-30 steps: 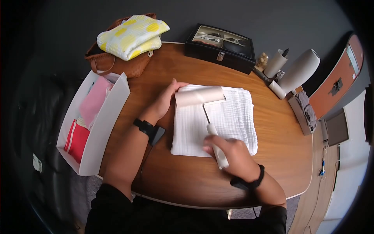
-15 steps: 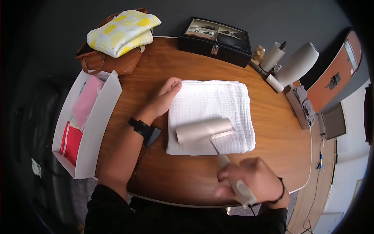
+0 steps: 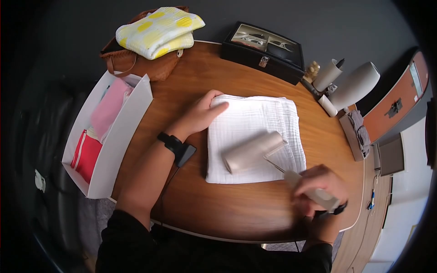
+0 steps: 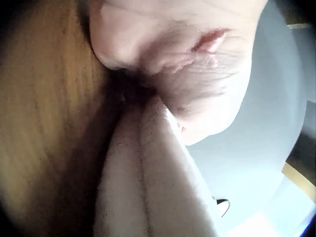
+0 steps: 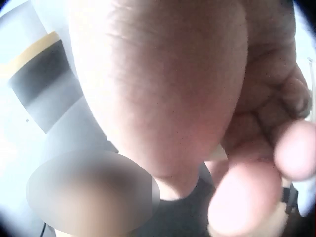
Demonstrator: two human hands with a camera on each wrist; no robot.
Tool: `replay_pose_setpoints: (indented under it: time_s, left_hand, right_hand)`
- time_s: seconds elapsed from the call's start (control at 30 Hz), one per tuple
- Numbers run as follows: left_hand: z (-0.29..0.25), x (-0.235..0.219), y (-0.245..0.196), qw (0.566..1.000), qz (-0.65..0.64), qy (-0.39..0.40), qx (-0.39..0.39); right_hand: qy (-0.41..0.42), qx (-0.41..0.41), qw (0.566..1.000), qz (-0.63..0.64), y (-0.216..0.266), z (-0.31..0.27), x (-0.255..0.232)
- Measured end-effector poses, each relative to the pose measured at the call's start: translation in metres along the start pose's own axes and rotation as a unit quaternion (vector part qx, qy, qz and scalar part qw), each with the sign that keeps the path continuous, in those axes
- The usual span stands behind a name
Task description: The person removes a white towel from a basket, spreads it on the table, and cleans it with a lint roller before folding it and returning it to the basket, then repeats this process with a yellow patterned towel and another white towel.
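Observation:
A folded white gauzy cloth (image 3: 246,116) lies on the wooden table in front of me. At its far left corner my left hand (image 3: 202,113) pinches the edge, thumb on top and the other fingers mostly out of sight. The left wrist view shows the layered cloth (image 4: 153,182) running up into that hand (image 4: 177,64). My right hand (image 3: 321,185), blurred, grips the pale handle of a lint roller (image 3: 252,152). The roller's wide cylinder lies slantwise over the near part of the cloth. Curled fingers fill the right wrist view, with the handle mostly hidden.
On the left, a white box (image 3: 123,129) holds pink and red cloths. Behind it, a yellow-spotted cloth (image 3: 159,34) tops a brown bag (image 3: 161,68). A black glasses case (image 3: 255,57) stands at the back. White vases (image 3: 357,84) and a small box (image 3: 353,132) line the right side.
The lint roller has come from the cloth's far edge down to its near part and turned more slantwise. My right hand has moved right and nearer me; the left thumb now lies further over the cloth.

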State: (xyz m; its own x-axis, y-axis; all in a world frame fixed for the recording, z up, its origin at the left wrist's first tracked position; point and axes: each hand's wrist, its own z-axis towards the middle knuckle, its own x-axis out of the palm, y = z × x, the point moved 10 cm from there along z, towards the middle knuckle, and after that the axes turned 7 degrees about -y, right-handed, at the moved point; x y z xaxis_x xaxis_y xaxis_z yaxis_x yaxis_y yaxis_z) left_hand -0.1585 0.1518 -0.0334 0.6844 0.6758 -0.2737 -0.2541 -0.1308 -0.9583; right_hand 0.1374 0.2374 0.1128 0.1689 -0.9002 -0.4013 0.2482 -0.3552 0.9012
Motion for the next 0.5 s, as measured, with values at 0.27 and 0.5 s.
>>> replay_pose_setpoints:
  time_s: [0.27,0.5]
  left_hand:
    - [0.0,0.004,-0.003,0.994,0.076,-0.042,0.072]
    - [-0.002,0.003,-0.003,0.995,0.061,-0.039,0.063]
  right_hand:
    - [-0.313,0.134,0.94,0.015,-0.037,-0.046,-0.084]
    - [-0.299,0.125,0.942,0.085,-0.077,0.002,-0.033]
